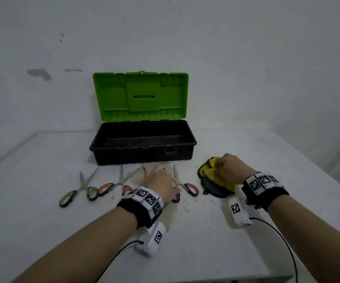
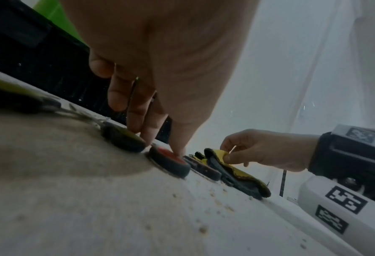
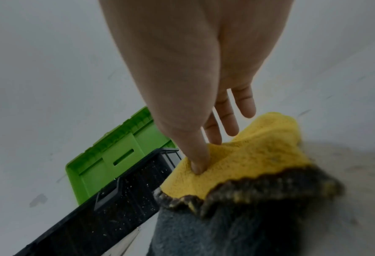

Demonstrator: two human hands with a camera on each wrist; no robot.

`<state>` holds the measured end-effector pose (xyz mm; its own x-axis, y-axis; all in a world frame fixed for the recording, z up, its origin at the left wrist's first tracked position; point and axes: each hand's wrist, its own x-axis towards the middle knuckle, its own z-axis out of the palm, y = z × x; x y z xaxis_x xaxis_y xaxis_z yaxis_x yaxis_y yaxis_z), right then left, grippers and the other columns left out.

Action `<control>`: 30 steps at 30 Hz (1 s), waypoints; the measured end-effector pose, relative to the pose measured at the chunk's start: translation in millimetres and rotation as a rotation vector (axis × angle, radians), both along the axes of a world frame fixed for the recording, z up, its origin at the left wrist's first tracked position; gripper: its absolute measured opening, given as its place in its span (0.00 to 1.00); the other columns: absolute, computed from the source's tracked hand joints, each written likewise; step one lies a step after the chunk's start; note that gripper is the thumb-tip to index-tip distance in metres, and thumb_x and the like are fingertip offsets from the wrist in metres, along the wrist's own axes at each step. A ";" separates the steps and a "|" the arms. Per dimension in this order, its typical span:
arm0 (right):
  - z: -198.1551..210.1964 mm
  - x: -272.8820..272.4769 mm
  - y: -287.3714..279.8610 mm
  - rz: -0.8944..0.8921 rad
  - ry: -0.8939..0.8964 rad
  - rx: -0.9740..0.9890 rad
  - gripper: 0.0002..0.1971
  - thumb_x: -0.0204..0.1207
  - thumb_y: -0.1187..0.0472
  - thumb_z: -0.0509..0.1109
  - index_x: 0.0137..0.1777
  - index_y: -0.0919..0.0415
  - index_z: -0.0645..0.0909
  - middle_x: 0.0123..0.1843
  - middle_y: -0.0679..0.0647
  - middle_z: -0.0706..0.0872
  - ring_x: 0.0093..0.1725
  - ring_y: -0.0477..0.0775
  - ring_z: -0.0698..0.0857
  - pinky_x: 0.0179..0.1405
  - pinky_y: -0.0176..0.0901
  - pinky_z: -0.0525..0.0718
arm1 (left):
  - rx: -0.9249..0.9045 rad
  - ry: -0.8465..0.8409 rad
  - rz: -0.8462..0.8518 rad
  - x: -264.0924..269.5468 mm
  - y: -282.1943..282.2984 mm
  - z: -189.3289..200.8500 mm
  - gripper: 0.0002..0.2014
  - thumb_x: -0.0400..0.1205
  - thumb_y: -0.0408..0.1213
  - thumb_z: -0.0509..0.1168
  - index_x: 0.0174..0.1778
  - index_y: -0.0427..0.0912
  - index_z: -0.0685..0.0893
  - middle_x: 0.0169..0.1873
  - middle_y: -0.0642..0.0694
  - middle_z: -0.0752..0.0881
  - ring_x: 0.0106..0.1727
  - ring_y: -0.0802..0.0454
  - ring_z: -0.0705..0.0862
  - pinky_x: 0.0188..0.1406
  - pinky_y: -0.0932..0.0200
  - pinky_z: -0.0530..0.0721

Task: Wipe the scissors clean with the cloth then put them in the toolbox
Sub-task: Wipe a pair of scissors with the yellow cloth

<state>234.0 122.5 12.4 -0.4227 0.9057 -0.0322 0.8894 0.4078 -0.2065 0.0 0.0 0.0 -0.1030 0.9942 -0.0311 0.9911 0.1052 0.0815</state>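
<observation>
Several pairs of scissors lie in a row in front of the open toolbox (image 1: 142, 149). My left hand (image 1: 158, 179) hovers low over one pair and hides most of it. In the left wrist view its thumb tip rests on a red handle ring (image 2: 169, 160) and its straight fingers (image 2: 138, 121) touch a dark handle (image 2: 123, 140). Another red-handled pair (image 1: 186, 187) lies just to the right. My right hand (image 1: 221, 166) pinches a fold of the yellow and grey cloth (image 1: 216, 181), which lies bunched on the table. The thumb (image 3: 198, 164) digs into the cloth's yellow side (image 3: 259, 155).
Green-handled scissors (image 1: 79, 189) and orange-handled scissors (image 1: 115, 184) lie to the left. The toolbox has a raised green lid (image 1: 141, 97) and a bare black inside. Brown grit and a stain mark the white table (image 1: 42, 221). A white wall stands close behind.
</observation>
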 end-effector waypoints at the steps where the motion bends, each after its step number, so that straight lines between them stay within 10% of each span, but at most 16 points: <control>1: 0.4 1.4 0.3 -0.005 0.016 -0.003 0.09 0.79 0.52 0.68 0.57 0.51 0.82 0.59 0.54 0.77 0.57 0.59 0.78 0.55 0.47 0.77 | -0.009 -0.015 0.000 -0.1 1.5 -1.5 0.23 0.81 0.60 0.64 0.30 0.45 0.77 0.37 0.48 0.79 0.49 0.45 0.78 0.56 0.47 0.77; 12: 11.0 11.7 -8.5 -0.029 0.191 0.067 0.08 0.83 0.52 0.63 0.57 0.53 0.77 0.55 0.52 0.82 0.52 0.55 0.81 0.47 0.47 0.77 | -0.062 -0.120 0.064 5.2 6.5 1.1 0.12 0.83 0.42 0.60 0.33 0.45 0.76 0.33 0.50 0.77 0.36 0.50 0.77 0.36 0.57 0.74; 19: 15.6 13.2 -15.6 -0.033 0.262 0.059 0.05 0.82 0.52 0.63 0.53 0.52 0.76 0.52 0.54 0.85 0.47 0.57 0.83 0.46 0.51 0.82 | -0.190 -0.110 0.037 7.5 -3.4 4.3 0.22 0.77 0.63 0.67 0.41 0.45 0.84 0.39 0.49 0.85 0.42 0.49 0.83 0.47 0.53 0.81; 27: 19.0 8.8 -24.3 -0.031 0.377 0.073 0.06 0.84 0.54 0.61 0.52 0.55 0.74 0.41 0.55 0.83 0.38 0.52 0.80 0.32 0.40 0.72 | -0.123 -0.076 0.049 6.9 -8.6 9.5 0.11 0.83 0.49 0.63 0.44 0.45 0.81 0.44 0.46 0.82 0.53 0.43 0.79 0.66 0.46 0.70; 30: 25.2 7.9 -31.7 -0.020 0.511 0.044 0.09 0.87 0.51 0.55 0.53 0.56 0.71 0.39 0.54 0.80 0.36 0.52 0.78 0.32 0.43 0.71 | -0.052 -0.230 0.040 2.6 -6.4 14.6 0.12 0.85 0.44 0.61 0.39 0.44 0.82 0.44 0.40 0.86 0.49 0.42 0.85 0.54 0.48 0.79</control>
